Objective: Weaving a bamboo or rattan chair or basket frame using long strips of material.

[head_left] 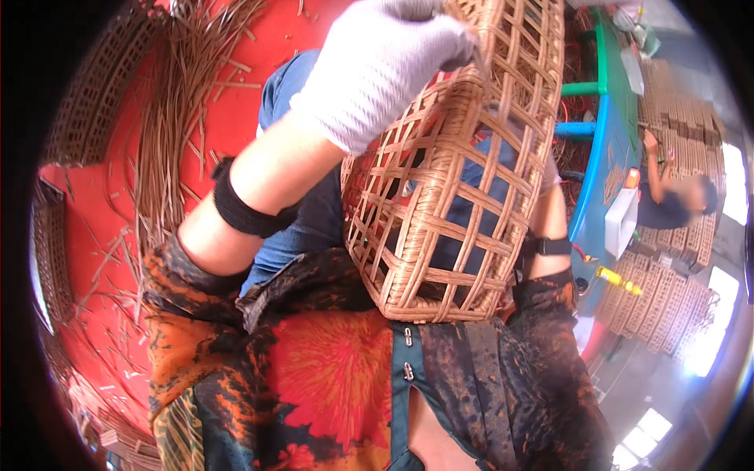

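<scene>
Many loose brown strips [169,133] lie at left on a red surface [110,196]; next, the fingers of my white-gloved left hand [385,74] curl at the upper part of a woven basket [430,204], their exact grip unclear. At centre, tilted before my body, the basket has its lattice and bound corner formed, so weaving seems well along, though its cropped top hides what remains. Rightward, my right hand [550,171] is mostly behind the lattice, its grip impossible to tell.
</scene>
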The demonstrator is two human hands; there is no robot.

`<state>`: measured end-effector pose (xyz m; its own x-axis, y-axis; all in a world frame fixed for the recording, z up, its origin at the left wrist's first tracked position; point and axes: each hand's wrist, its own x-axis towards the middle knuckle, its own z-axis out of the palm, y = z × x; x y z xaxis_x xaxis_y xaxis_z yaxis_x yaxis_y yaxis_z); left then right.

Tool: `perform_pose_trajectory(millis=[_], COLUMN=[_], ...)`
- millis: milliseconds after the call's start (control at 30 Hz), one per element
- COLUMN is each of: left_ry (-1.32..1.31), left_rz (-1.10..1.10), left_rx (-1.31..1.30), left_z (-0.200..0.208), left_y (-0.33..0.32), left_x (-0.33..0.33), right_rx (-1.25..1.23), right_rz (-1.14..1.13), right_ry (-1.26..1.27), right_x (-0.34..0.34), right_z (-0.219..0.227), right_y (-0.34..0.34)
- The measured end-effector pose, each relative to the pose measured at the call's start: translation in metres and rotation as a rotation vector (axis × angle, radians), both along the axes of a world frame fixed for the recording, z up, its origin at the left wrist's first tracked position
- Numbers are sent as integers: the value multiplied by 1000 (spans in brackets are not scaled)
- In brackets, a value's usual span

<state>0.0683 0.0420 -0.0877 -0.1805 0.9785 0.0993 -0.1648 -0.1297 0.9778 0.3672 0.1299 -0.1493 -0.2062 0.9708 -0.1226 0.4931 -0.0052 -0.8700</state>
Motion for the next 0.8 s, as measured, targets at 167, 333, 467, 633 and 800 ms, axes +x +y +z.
perform_pose_trajectory(millis=[167,333,467,633,800], left_ry=[-290,-456,-569,-474,-278], left_rz=[-197,-330,-235,-171,-236], left_rx=[-91,118,181,8,-223], left_z=[38,44,33,12,-54], left_y=[-4,-7,-1,-3,-20], left_x=[-21,-40,-26,-24,3], right_rx=[406,738,749,776,1073], right_rz=[-63,376,530,465,544], right_ry=[43,-227,-299,32,-303], right_x=[-12,-119,-139,-134,-133], right_z=[106,129,132,147,170], right_y=[-6,-51,-50,-34,-26])
